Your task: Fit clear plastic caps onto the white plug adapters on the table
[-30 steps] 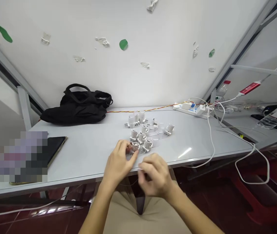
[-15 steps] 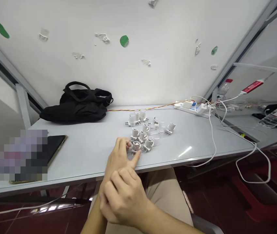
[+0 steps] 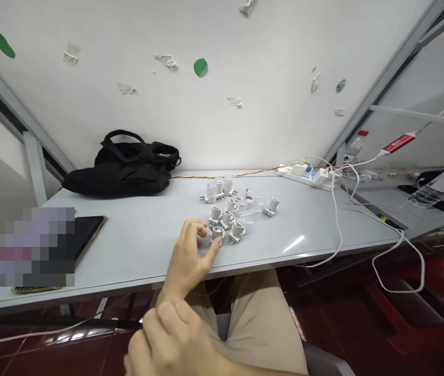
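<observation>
Several white plastic plug-in lamp sockets (image 3: 227,216) with metal pins lie in a loose cluster on the pale grey table (image 3: 139,235), among clear plastic pieces (image 3: 255,204). My left hand (image 3: 187,256) rests on the table at the cluster's front. Its curled thumb and fingers are around the nearest socket (image 3: 217,233). Lower down, my right hand (image 3: 170,334) hangs below the table's front edge, over my lap, partly cut off by the frame. Its fingers are bunched, and nothing shows in them.
A black bag (image 3: 120,169) lies at the back left, and a dark tablet (image 3: 84,243) lies at the left, partly blurred out. A power strip (image 3: 303,176) with white plugs stands at the back right. White cables (image 3: 338,230) run over the right edge.
My right hand has dropped from near the table's front edge to the bottom of the view, over my lap. My left hand and the socket in it have barely moved.
</observation>
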{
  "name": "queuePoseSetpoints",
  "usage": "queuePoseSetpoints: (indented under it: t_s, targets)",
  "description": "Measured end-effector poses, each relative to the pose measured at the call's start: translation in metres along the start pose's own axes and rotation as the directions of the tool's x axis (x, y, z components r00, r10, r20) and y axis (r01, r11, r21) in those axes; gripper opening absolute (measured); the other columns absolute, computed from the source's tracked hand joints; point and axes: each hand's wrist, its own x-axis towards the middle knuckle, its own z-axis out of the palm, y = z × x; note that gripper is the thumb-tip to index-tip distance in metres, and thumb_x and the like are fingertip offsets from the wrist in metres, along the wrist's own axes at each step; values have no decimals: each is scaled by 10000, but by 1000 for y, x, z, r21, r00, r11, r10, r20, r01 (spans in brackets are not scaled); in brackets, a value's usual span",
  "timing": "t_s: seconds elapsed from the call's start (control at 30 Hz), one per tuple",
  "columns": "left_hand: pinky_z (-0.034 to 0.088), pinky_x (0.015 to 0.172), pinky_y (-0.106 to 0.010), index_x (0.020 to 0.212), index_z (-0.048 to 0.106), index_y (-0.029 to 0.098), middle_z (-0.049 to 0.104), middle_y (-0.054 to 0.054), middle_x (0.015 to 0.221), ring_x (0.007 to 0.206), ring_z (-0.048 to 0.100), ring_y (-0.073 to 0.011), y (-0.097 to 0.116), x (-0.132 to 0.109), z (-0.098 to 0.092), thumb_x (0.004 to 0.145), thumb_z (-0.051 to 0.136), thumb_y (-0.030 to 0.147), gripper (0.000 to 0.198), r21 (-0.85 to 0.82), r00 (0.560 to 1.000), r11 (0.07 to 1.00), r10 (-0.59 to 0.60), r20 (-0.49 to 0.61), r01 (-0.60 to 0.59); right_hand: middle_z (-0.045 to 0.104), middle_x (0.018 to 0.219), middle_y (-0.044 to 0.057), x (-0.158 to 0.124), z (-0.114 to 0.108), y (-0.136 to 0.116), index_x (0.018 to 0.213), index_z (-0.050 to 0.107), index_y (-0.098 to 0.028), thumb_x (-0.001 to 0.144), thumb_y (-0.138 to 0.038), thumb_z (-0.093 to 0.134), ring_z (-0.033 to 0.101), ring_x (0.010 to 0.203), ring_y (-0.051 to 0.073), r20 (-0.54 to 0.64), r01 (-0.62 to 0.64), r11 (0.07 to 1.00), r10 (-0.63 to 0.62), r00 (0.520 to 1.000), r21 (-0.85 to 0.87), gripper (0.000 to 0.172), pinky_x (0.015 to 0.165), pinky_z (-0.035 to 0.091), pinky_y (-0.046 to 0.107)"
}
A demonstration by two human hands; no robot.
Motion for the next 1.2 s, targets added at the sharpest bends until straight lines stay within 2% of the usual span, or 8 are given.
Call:
queuePoseSetpoints:
  t_s: [0.1,0.3,0.53,0.73,0.93,1.03,1.1,1.2]
  targets:
    - [567,751,-309,922,499,226,580,-58,1039,1091,622,-219,-1,2,-2,943,615,343,166,-67,998,998,-19,-54,15,344,588,-13,1,3,-5,585,375,-207,773,-163,570,316,556,137,1,65,997,-65,998,49,275,503,205,309]
    - [572,705,-323,904,521,221,610,-73,1047,914,646,-196,-6,4,0,922,619,349,163,-93,996,995,-49,-80,42,538,745,58,15,-10,28,732,546,-175,826,-227,594,479,683,196,115,-28,999,32,993,-36,117,602,375,346]
    - [569,763,-296,868,534,213,615,-69,1036,1040,639,-207,-6,3,-8,940,602,366,182,-205,989,974,-117,-92,97,361,638,-15,0,-3,-2,617,410,-196,829,-153,608,319,576,125,167,177,976,-196,966,126,293,470,231,279]
    - [569,726,-290,863,547,212,628,-80,1034,971,649,-199,-11,6,-7,915,620,374,185,-228,985,966,-147,-86,124,509,726,40,16,-6,34,744,526,-190,862,-249,551,463,664,176,152,82,997,-82,985,8,134,572,394,327]
    - [572,764,-310,837,553,224,625,-65,992,1031,633,-217,-5,6,-10,926,597,366,174,-197,989,974,-127,-75,110,501,694,6,24,-23,30,707,520,-249,923,-292,530,444,653,179,200,250,960,-271,942,126,220,635,464,341]
    - [572,741,-324,837,551,230,634,-65,996,950,639,-210,-7,5,-11,931,588,352,159,-197,986,970,-155,-64,139,511,690,11,55,-36,75,717,543,-233,941,-314,476,471,664,178,169,208,968,-230,958,141,248,688,482,345]
    - [570,742,-325,844,564,231,638,-60,968,941,642,-211,-7,6,-11,937,581,363,162,-200,988,971,-145,-52,132,589,760,39,83,-43,128,801,591,-203,978,-283,439,534,722,181,170,4,997,-16,985,73,247,693,475,319]
    - [560,778,-310,837,573,223,640,-56,959,1021,641,-216,-6,6,-11,933,587,375,181,-206,989,971,-138,-53,125,694,993,93,118,-44,214,1119,631,-150,966,-220,468,623,936,227,254,-376,921,389,885,-102,234,833,490,345]
